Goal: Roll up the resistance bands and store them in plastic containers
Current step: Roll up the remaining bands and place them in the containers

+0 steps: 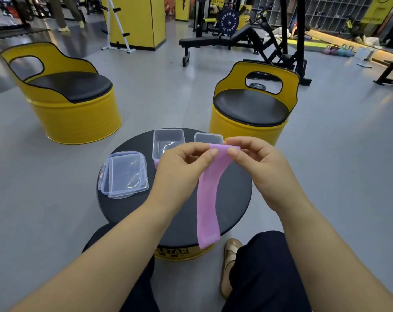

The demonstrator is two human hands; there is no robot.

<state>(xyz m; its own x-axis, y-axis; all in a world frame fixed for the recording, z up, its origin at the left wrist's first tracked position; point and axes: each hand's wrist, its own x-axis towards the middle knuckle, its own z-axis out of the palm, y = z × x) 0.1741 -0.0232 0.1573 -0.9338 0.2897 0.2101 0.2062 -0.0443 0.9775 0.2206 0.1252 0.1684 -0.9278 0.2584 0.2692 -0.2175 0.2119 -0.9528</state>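
Both hands pinch the top end of the pink band [207,199], left hand [179,167] and right hand [256,163] close together above the round worktop [233,194], its tail hanging past the near edge, two open containers [168,140] behind.

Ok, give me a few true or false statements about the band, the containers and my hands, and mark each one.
1. The left hand and the right hand both pinch the top of the pink band. True.
2. The pink band is already rolled up. False: it hangs flat and unrolled.
3. The left container and the right container have their lids on. False: both are open; the lids lie stacked on the left of the round table.
4. The band's lower end hangs free. True.
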